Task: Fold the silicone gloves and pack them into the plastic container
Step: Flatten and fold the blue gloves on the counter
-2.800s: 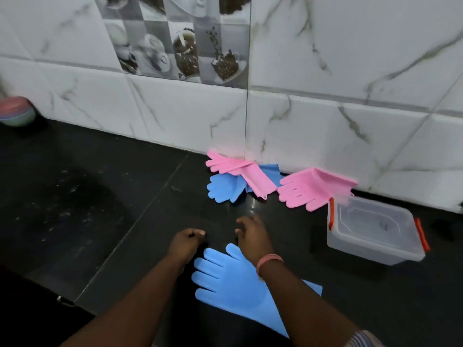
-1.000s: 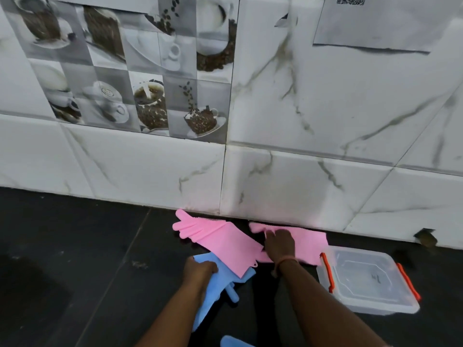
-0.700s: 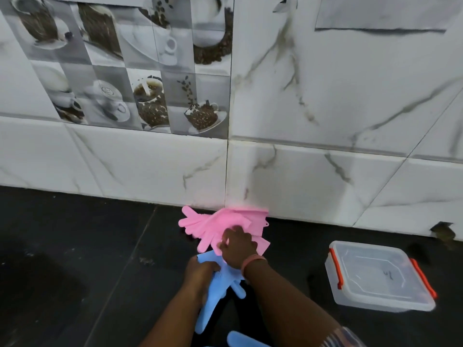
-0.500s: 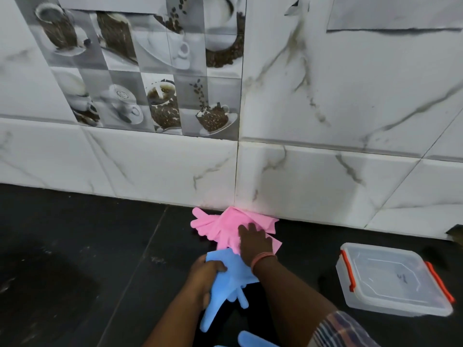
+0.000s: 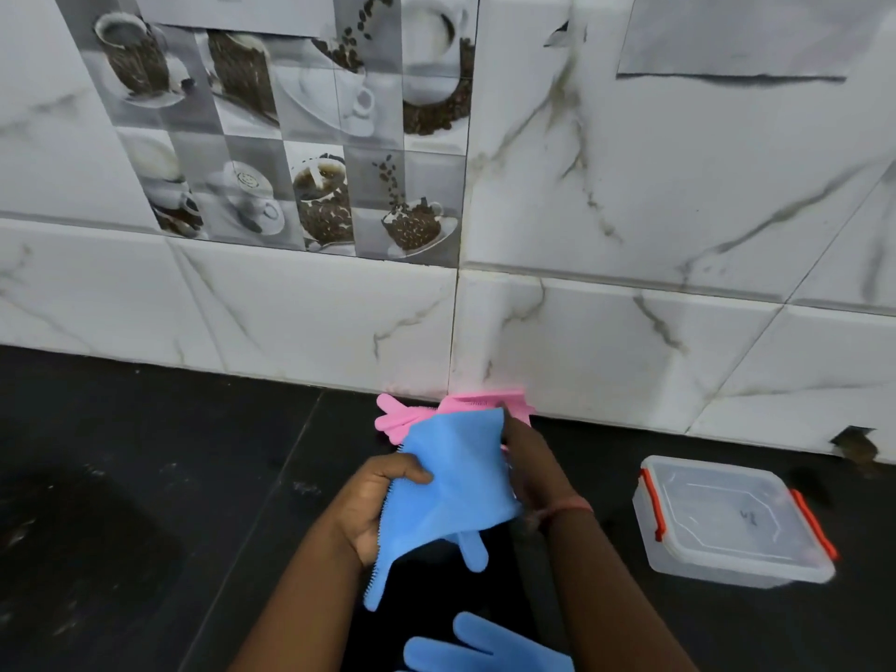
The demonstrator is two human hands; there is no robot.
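A blue silicone glove [image 5: 446,482] hangs above the black counter with its fingers pointing down. My left hand [image 5: 376,502] grips its left edge. My right hand [image 5: 526,465] holds its right side, mostly hidden behind the glove. Pink gloves [image 5: 402,417] lie bunched against the wall just beyond. A second blue glove [image 5: 480,645] lies flat at the bottom edge. A clear plastic container [image 5: 727,518] with orange clips and its lid on sits to the right.
The black counter [image 5: 145,477] runs up to a white marble-tiled wall [image 5: 630,235] with coffee-cup picture tiles [image 5: 291,152] at upper left. A seam in the counter runs diagonally left of my hands.
My right hand left the pink gloves piled at the wall and joined my left on the blue glove, which both hands have lifted up off the counter.
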